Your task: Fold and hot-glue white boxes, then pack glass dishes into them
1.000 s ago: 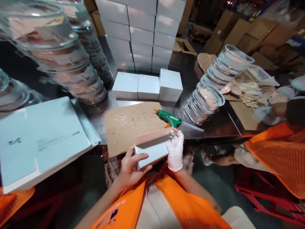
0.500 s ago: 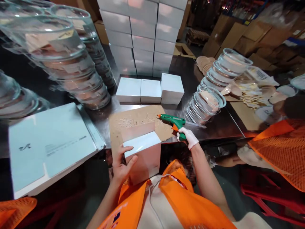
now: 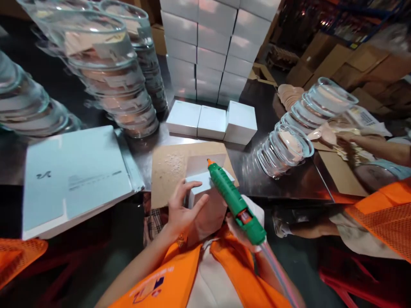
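A green glue gun [image 3: 229, 190] with an orange nozzle is in my right hand [image 3: 250, 218], which wears a white glove. The nozzle points away from me, over the raised flap [image 3: 202, 162] of a white box [image 3: 201, 183]; whether it touches the flap I cannot tell. My bare left hand [image 3: 184, 207] grips the left side of this box, thumb and a finger at its top edge. The box leans at the table edge in front of my body. Beneath its far side lies a brown cardboard sheet [image 3: 163, 171] with dried glue bits.
Three white boxes [image 3: 212, 122] stand behind the cardboard, before a tall stack of white boxes [image 3: 212, 51]. Flat printed box blanks [image 3: 77, 179] lie at left. Stacked clear containers [image 3: 112, 77] rise behind them, with more containers [image 3: 285, 147] at right. A co-worker's arm [image 3: 379, 145] reaches in from the right.
My right hand has lifted the glue gun and brought it left over the box, turning its nozzle forward. My left hand still holds the box. A co-worker's arm now reaches across at the right.
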`<state>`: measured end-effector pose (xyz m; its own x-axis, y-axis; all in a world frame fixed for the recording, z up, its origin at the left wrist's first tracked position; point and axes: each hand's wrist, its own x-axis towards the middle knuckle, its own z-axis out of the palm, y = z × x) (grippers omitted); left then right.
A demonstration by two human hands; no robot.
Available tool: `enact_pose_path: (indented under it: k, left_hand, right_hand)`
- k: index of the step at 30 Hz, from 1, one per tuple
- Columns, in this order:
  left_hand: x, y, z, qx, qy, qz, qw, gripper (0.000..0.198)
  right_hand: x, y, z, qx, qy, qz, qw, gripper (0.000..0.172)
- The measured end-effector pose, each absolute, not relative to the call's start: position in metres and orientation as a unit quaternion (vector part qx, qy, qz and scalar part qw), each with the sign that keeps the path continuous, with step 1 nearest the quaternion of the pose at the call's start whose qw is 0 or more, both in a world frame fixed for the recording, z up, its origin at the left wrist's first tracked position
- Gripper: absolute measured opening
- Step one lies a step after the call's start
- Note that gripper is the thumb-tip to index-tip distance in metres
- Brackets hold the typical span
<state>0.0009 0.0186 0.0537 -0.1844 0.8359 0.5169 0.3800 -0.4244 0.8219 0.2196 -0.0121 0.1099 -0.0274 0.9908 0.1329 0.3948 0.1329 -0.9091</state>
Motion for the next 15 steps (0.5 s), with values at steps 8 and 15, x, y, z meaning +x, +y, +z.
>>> enact_pose_path:
  k: [8,15]
  left_hand:
    - [0.005,0.013,0.054,0.639,0.465,0.590,0.165,0.024]
    - [0.001,0.007,0.050,0.635,0.473,0.587,0.167,0.026]
  right_hand:
    - [0.196,-0.006,0.105,-0.491,-0.775,0.133,0.375,0.008]
    - [0.211,-0.004,0.097,-0.581,-0.714,0.194,0.340,0.015]
